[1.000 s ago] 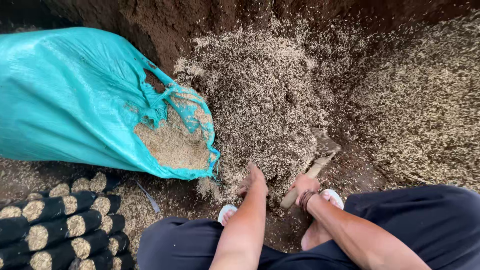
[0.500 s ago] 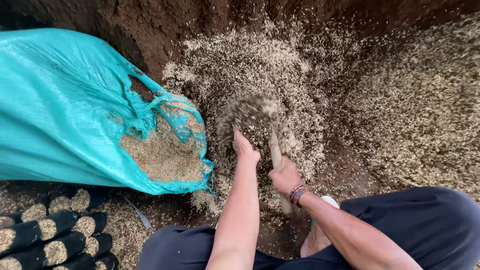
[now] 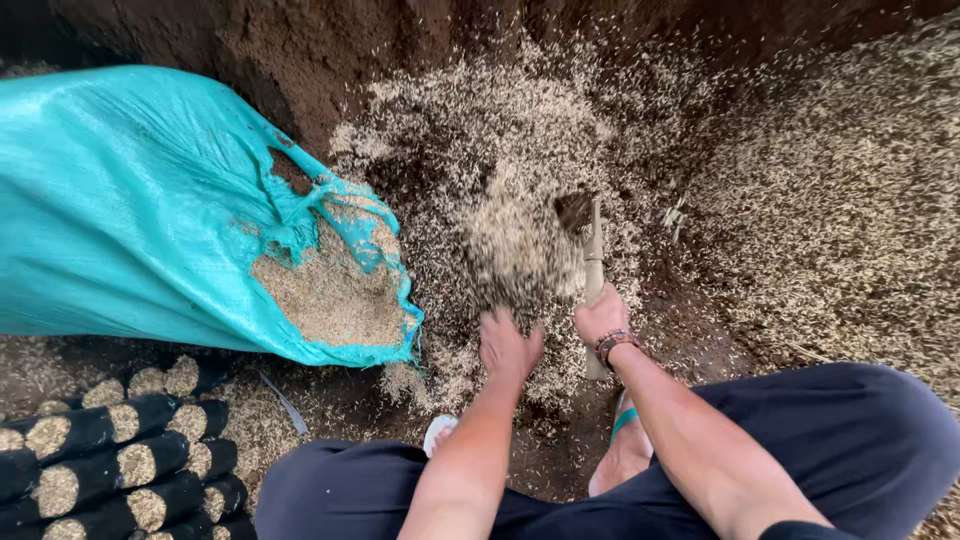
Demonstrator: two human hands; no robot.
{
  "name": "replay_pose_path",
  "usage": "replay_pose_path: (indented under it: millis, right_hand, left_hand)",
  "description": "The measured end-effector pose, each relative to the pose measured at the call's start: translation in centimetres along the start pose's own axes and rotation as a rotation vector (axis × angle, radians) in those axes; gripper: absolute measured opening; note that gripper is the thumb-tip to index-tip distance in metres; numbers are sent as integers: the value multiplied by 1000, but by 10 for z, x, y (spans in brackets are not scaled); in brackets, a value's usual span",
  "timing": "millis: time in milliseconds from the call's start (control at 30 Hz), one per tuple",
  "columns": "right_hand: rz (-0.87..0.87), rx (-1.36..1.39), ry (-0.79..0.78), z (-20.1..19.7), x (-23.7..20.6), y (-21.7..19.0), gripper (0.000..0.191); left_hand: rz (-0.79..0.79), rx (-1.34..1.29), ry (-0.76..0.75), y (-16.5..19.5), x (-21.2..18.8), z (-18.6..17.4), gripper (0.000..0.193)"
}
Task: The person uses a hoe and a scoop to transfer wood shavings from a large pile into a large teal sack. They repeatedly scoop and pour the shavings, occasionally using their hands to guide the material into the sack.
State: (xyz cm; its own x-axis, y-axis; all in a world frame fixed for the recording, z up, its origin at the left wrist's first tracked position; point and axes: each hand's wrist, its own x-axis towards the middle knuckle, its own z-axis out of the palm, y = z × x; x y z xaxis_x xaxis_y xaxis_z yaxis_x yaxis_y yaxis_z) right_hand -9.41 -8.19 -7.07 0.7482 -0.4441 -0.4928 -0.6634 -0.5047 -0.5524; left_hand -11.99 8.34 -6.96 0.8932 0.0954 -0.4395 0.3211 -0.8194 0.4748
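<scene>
As husks scatter, the right hand (image 3: pixel 600 318) clamps the trowel (image 3: pixel 592 262); the open left hand (image 3: pixel 508 347) should steady the husk pile (image 3: pixel 520 240).

Both bare forearms reach forward and down from the bottom of the head view, between spread knees in dark trousers. The left hand (image 3: pixel 508 347) is seen from the back, palm down, fingers loosely curled forward and blurred, closed on nothing that can be seen. The right hand (image 3: pixel 601 316) lies just beside it, a little farther forward, fingers wrapped in a fist around a pale handle, with a beaded band at the wrist. One bare foot shows below the right forearm.
</scene>
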Motion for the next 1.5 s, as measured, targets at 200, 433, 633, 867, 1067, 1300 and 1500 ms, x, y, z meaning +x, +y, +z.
replay_pose_path:
  millis: [200,433,633,867,1067,1300,1500]
  right_hand:
    - [-30,390,227,-20,-11,-16,33]
    - [-113,138,122,18,-15,24,39]
    - [58,538,-38,-5,-13,1,25]
    - [301,810,76,-22,-7,-19,16]
    - [226,668,-329,33,-37,-6,17]
    - [-180,334,-47,3,-30,-55,26]
    - [-99,292,-115,11,-10,-74,37]
  left_hand:
    - [87,488,-601,-31,-35,40,92]
    - [473,767,-489,-84,1,106,39]
    - [135,559,-490,-63,16,86,39]
    - [-108,18,-164,-55,42,63,35]
    - [-281,-648,111,-52,79,33,35]
    - [-448,-823,134,-42,100,19,37]
    - [-315,-556,242,-58,106,17,38]
